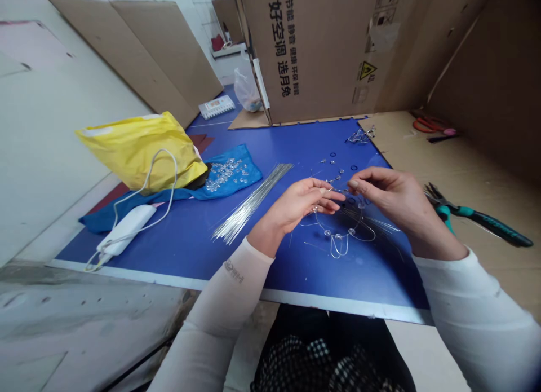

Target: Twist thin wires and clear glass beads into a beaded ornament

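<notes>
My left fingers (pixel 333 196) pinch the beaded wire ring (pixel 338 236) near its far side; my right fingers (pixel 364 188), narrow, thumb against forefinger, grip it just to their right. Its looped curve shows on my side of the fingers, above the counter (pixel 296 274). I judge it light and springy, the wire easily kinked, the clear beads (pixel 327 233) slippery, so bare wire between them seems the best hold. The wire bundle (pixel 252 205) lies left of my fingers, the pliers (pixel 492 225) right
</notes>
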